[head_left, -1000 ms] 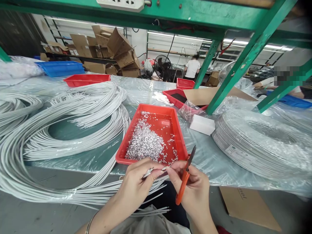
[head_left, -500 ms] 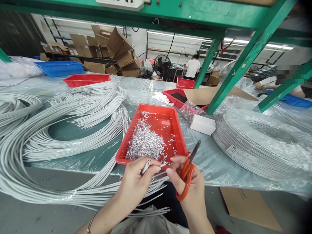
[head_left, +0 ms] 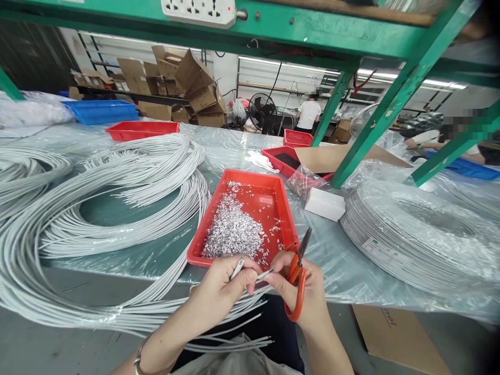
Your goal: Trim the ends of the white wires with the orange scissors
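Note:
My left hand (head_left: 230, 278) is closed, pinching a thin grey-white cable (head_left: 262, 274) near its end between thumb and forefinger. A short whitish piece (head_left: 237, 268) also pokes out of that fist; its kind I cannot make out. Orange-handled scissors (head_left: 297, 278) sit in my right hand (head_left: 302, 291), looped over the fingers with the dark blades pointing up. The right thumb and forefinger meet at the dark tip of the cable. Just beyond both hands is a red tray (head_left: 289, 224) holding a heap of small shiny metal bits (head_left: 234, 229).
Large coils of grey-white cable (head_left: 117, 229) cover the table's left side, their loose ends hanging by my lap. To the right lie a plastic-wrapped cable coil (head_left: 390, 250) and a white box (head_left: 325, 204). A green frame (head_left: 386, 114) rises behind, with two people beyond.
My right thumb and forefinger have come left and closed at the cable tip. The scissors moved slightly left with that hand. The view has tilted up a little.

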Demonstrator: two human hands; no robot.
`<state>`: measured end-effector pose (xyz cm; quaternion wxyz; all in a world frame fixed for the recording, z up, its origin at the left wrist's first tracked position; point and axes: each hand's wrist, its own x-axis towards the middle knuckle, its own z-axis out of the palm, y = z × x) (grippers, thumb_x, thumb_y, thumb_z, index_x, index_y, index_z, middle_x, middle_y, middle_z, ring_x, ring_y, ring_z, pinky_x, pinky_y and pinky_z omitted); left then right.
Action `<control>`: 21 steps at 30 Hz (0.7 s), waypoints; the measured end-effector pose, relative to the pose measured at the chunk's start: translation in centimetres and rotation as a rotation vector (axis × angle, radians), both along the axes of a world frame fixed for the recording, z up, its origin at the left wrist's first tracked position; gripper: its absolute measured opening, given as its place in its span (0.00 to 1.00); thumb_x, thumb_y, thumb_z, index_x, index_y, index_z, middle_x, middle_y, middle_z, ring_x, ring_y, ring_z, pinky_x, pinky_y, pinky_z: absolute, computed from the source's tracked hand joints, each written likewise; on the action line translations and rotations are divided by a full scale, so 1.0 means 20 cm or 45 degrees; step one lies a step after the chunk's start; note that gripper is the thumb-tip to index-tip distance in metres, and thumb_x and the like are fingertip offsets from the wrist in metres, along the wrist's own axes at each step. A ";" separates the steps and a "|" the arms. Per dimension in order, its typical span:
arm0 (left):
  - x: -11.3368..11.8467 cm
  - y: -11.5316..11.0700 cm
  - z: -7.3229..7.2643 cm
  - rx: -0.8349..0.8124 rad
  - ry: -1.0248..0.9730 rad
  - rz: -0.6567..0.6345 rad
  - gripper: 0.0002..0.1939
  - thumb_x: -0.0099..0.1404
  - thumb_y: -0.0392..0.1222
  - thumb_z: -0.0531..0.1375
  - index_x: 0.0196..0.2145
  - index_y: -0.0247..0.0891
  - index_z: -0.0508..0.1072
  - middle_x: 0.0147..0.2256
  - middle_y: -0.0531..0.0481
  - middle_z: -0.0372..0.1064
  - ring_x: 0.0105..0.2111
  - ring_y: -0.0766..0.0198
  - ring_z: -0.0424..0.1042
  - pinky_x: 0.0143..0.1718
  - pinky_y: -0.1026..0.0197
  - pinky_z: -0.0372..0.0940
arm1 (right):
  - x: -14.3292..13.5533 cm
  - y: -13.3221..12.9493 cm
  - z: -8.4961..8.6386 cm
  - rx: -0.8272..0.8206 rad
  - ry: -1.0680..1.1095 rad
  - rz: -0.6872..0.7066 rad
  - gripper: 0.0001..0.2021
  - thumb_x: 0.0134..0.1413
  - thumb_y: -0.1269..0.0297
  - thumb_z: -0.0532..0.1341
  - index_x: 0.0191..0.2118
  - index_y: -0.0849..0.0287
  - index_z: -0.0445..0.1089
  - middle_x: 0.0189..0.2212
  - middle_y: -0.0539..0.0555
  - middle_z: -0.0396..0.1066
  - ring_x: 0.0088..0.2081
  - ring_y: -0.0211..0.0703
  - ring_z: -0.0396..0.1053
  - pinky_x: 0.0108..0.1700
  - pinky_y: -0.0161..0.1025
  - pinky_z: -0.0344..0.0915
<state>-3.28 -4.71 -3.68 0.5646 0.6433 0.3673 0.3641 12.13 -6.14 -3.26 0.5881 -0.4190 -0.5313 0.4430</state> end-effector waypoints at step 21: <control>-0.13 -0.10 -0.14 0.128 0.390 0.041 0.13 0.66 0.46 0.48 0.34 0.38 0.68 0.23 0.54 0.65 0.20 0.69 0.63 0.22 0.67 0.57 | 0.24 0.10 0.01 0.002 -0.716 -0.076 0.14 0.53 0.67 0.55 0.47 0.58 0.61 0.31 0.54 0.70 0.27 0.42 0.68 0.29 0.37 0.66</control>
